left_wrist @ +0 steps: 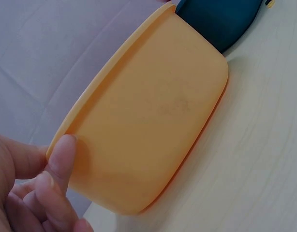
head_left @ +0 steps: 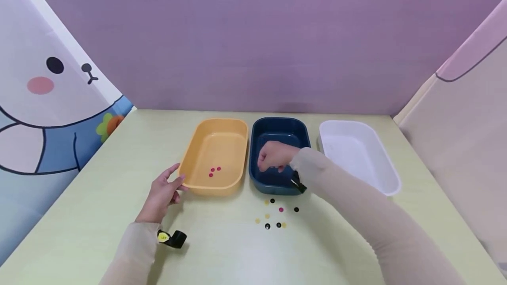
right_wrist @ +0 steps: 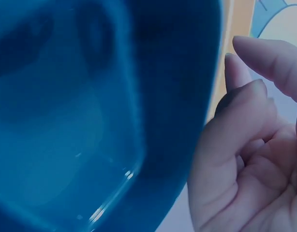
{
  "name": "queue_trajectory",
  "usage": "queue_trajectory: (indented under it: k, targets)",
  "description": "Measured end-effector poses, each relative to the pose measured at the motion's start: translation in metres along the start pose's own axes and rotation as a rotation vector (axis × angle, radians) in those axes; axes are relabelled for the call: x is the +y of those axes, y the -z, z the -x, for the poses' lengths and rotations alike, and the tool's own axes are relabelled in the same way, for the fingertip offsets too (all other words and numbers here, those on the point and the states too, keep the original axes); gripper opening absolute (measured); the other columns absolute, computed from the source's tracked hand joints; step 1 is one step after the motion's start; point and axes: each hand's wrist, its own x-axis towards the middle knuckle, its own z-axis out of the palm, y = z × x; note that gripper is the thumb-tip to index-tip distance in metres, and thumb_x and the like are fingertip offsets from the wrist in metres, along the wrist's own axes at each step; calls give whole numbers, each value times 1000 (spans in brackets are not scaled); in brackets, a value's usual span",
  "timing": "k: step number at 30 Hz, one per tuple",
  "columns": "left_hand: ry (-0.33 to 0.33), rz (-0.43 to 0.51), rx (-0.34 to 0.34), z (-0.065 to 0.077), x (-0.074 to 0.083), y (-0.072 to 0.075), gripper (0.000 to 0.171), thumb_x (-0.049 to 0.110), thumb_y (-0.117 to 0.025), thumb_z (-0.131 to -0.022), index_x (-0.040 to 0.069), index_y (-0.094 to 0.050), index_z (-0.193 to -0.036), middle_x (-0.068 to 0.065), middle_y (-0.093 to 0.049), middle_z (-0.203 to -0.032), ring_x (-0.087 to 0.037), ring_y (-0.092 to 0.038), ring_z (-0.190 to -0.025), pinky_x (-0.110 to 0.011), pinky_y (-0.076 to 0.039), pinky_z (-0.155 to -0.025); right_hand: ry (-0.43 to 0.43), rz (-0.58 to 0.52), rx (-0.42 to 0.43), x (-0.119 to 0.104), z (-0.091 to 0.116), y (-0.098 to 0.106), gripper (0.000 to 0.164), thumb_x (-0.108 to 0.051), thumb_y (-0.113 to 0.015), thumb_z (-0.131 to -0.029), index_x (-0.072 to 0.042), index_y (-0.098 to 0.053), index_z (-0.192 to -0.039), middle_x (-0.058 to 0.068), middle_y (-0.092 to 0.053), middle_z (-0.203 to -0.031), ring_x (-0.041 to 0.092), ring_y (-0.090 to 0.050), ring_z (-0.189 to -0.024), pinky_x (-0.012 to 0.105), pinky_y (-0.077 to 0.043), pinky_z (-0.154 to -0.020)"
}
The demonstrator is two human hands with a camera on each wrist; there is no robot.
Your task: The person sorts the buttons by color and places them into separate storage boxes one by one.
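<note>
My left hand (head_left: 161, 191) pinches the near left corner of a yellow tray (head_left: 214, 187), and in the left wrist view its fingers (left_wrist: 63, 157) are at the rim and outer wall. Three small red buttons (head_left: 212, 169) lie inside that tray. Over the dark blue tray (head_left: 257, 179) is my right hand (head_left: 275, 155), knuckles up and fingers curled. Between its fingers in the right wrist view shows the dark round edge of what looks like a black button (right_wrist: 225, 102), mostly hidden. The blue tray's wall (right_wrist: 172, 121) fills that view beside the hand.
A white tray (head_left: 380, 162) stands to the right of the blue one. In front of the blue tray, several black buttons (head_left: 279, 224), several yellow buttons (head_left: 267, 216) and one red button (head_left: 281, 210) lie scattered on the table (head_left: 222, 250). A purple backdrop (head_left: 253, 47) rises behind the trays.
</note>
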Motion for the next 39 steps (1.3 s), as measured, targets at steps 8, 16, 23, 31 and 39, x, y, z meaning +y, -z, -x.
queue_trajectory:
  k: [8, 16, 23, 31, 39]
  targets:
    - [-6, -2, -12, -1, 0, 1, 60, 15, -49, -101, 10, -20, -153, 10, -63, -61, -4, -42, -40, -19, -37, -44, -16, -9, 18, 24, 30, 5, 5, -11, -68, -88, -7, -70, -87, -1, -52, -68, 11, -45, -52, 23, -48, -50]
    - [-9, -5, -20, 1, -1, 5, 61, 16, -48, -101, 11, -18, -154, 11, -63, -61, -4, -42, -41, -19, -37, -45, 2, -11, 58, 43, 52, 2, 4, -11, -68, -86, -7, -70, -85, -2, -58, -74, 10, -45, -54, 23, -47, -48]
    - [-9, 0, -24, 0, -1, 3, 62, 16, -48, -101, 12, -17, -154, 10, -63, -62, -4, -42, -42, -19, -37, -46, 56, -84, 93, 51, 73, -19, 5, -7, -68, -85, -6, -70, -91, 4, -58, -67, 10, -43, -49, 26, -45, -47]
    - [-1, 5, -17, 0, -3, 3, 61, 16, -48, -101, 12, -18, -154, 10, -62, -61, -4, -42, -42, -19, -37, -45, 158, -93, 149, 51, 89, -46, 11, -1, -65, -85, -1, -71, -94, -4, -49, -59, 7, -40, -46, 21, -37, -46]
    - [-7, 17, -17, -2, -1, 2, 60, 14, -47, -101, 12, -18, -154, 11, -62, -61, -4, -42, -41, -19, -37, -45, 272, -48, 160, 65, 84, -72, 14, 3, -63, -80, -3, -73, -89, -10, -49, -59, 2, -41, -50, 17, -32, -49]
